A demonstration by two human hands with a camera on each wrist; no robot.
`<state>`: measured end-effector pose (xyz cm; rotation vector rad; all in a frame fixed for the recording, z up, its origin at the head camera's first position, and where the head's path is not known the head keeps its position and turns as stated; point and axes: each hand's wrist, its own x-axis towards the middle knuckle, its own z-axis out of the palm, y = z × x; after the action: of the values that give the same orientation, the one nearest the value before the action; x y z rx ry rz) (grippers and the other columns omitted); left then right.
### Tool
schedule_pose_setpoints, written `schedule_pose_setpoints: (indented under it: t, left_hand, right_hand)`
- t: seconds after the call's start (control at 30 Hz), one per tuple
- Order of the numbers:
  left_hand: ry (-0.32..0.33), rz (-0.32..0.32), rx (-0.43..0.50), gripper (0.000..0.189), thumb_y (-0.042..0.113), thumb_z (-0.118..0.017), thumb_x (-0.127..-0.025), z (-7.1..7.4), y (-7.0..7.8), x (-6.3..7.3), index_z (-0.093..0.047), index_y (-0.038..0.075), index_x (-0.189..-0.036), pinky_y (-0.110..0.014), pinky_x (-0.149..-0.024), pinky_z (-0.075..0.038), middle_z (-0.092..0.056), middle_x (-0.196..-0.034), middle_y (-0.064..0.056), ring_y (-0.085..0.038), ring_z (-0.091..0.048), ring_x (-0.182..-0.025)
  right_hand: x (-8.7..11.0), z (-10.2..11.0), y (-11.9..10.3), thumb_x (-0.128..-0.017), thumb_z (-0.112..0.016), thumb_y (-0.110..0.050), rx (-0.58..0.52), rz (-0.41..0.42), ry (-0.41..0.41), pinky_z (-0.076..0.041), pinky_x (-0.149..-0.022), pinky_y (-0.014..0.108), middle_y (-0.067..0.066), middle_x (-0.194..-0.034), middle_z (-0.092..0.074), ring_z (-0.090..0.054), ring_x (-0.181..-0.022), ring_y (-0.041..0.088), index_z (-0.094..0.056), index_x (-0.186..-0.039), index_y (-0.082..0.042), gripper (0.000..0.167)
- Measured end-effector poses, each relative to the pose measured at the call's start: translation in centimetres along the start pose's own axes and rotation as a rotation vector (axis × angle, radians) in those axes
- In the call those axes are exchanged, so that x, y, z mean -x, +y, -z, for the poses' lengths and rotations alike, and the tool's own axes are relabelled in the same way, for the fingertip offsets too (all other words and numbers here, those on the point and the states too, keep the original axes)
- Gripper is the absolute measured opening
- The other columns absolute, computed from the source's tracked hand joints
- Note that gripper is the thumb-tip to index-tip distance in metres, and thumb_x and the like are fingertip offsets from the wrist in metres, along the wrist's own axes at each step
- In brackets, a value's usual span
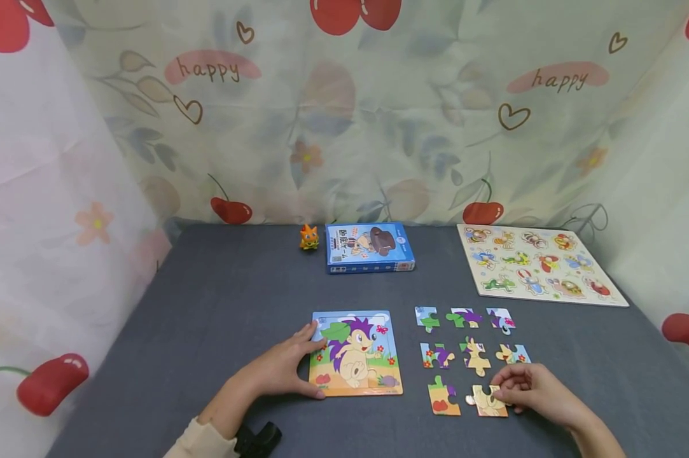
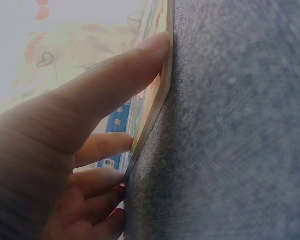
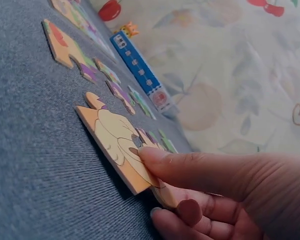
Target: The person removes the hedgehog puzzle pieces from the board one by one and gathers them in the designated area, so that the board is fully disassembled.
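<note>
A square hedgehog picture board (image 1: pixel 355 356) lies on the grey cloth, in front of me. My left hand (image 1: pixel 287 366) spans its left side, thumb on the lower-left edge and fingers toward the upper-left corner. In the left wrist view, the thumb (image 2: pixel 125 70) lies over the board's edge. My right hand (image 1: pixel 530 391) pinches a cream and orange jigsaw piece (image 3: pixel 122 145) between thumb and fingers at its right side. This piece is in the bottom row of loose pieces, beside a piece with a red apple (image 1: pixel 444 401); my fingers partly cover it.
More loose jigsaw pieces (image 1: pixel 464 318) lie in rows right of the board. Behind stand an orange toy figure (image 1: pixel 308 238) and a blue box (image 1: pixel 369 248). A board with several insect pictures (image 1: pixel 539 261) lies at the back right. A printed curtain (image 1: pixel 344 127) surrounds the table.
</note>
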<state>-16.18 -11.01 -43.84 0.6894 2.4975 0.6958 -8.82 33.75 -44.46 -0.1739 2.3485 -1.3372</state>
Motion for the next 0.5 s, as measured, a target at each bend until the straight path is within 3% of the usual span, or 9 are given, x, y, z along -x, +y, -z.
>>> schedule_pose_setpoints:
  t: [0.23,0.5]
  left_hand:
    - [-0.003,-0.003,0.0,0.094,0.061,-0.073,-0.066,0.05,0.03,0.07,-0.039,0.017,-0.143,-0.055,-0.111,-0.023,-0.013,-0.157,-0.01,-0.03,-0.012,-0.145]
    - [-0.007,0.003,-0.006,0.094,0.061,-0.073,-0.066,0.08,0.0,-0.02,-0.039,0.018,-0.143,-0.055,-0.111,-0.024,-0.013,-0.157,-0.009,-0.03,-0.012,-0.145]
  right_hand:
    - [0.06,-0.44,-0.02,-0.083,-0.07,-0.016,0.024,-0.024,0.087,-0.053,-0.054,0.027,0.003,-0.073,-0.059,-0.055,-0.06,0.001,-0.058,-0.093,0.008,0.029]
    - [0.15,-0.86,-0.27,-0.077,-0.075,-0.023,0.131,-0.034,0.182,-0.05,-0.051,0.024,0.002,-0.071,-0.055,-0.051,-0.055,0.002,-0.058,-0.091,0.005,0.035]
